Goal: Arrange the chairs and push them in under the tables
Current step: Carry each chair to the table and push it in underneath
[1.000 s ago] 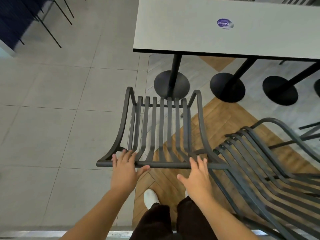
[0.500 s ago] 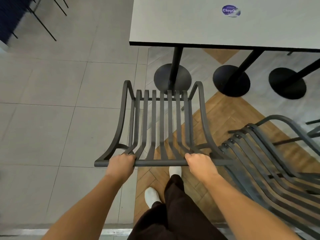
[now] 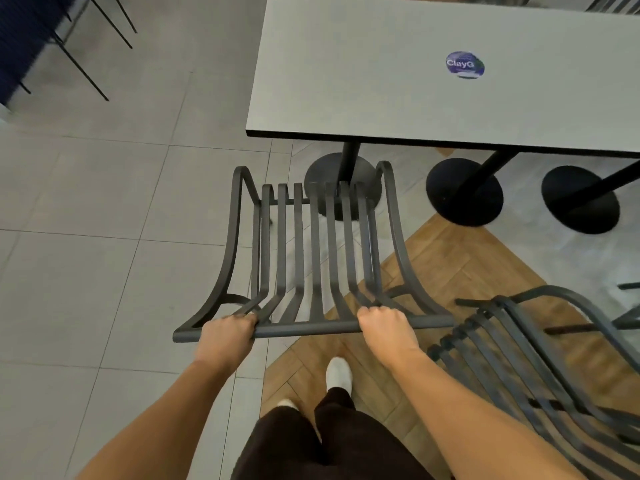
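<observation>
Both hands are wrapped round the top rail of the slatted metal chair (image 3: pixel 313 258), the left hand (image 3: pixel 227 336) near the rail's left end and the right hand (image 3: pixel 382 323) towards its right. The chair stands just short of the counter (image 3: pixel 398 84), its front above the round foot of the nearest pedestal leg (image 3: pixel 341 181). It looks rigid and fairly weighty, so that wide two-handed hold on the rail seems the place to steer it. A second chair (image 3: pixel 540 358) sits just right of it; no containers in sight.
</observation>
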Action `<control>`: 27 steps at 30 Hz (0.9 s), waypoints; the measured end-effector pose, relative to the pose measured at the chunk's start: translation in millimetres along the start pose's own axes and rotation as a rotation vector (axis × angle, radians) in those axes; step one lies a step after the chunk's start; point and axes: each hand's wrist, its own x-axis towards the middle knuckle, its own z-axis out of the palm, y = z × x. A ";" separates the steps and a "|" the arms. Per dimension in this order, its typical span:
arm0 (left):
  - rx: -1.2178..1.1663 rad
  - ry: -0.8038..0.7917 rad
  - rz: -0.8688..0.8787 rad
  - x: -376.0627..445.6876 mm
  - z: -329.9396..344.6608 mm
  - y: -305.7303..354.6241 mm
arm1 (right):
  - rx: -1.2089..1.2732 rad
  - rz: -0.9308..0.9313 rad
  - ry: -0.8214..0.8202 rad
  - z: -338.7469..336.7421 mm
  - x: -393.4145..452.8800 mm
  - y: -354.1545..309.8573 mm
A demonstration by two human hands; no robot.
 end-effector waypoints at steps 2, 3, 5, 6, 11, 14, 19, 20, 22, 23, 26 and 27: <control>-0.006 -0.006 0.011 20.1 -9.9 -4.2 | 0.004 0.002 0.013 -9.4 17.8 6.6; -0.004 -0.011 0.017 30.6 -15.8 -7.0 | 0.008 0.005 0.017 -13.9 26.7 8.8; 0.007 -0.011 0.028 52.1 -27.7 -14.0 | 0.025 0.007 0.019 -22.6 45.6 11.4; 0.015 -0.004 0.035 62.9 -33.5 -18.0 | 0.028 0.009 0.024 -26.6 56.0 12.5; 0.051 -0.011 0.076 119.4 -66.7 -40.0 | 0.065 0.051 0.022 -54.6 104.6 17.4; 0.061 -0.032 0.079 150.0 -81.5 -55.4 | 0.087 0.070 0.012 -70.3 128.3 13.9; 0.064 -0.056 0.098 179.1 -95.8 -69.8 | 0.112 0.112 -0.008 -85.3 153.9 11.4; 0.065 -0.057 0.104 181.3 -97.4 -69.6 | 0.115 0.122 -0.008 -87.4 156.4 12.5; 0.070 -0.069 0.114 183.0 -100.5 -68.5 | 0.120 0.140 -0.007 -90.9 158.5 13.0; 0.062 -0.078 0.114 183.2 -101.8 -67.9 | 0.126 0.148 -0.013 -92.5 158.6 12.6; 0.017 -0.085 0.112 181.4 -104.5 -67.0 | 0.138 0.174 -0.031 -95.7 158.5 10.2; -0.005 -0.085 0.112 181.3 -105.6 -66.8 | 0.145 0.182 -0.042 -96.7 158.8 10.0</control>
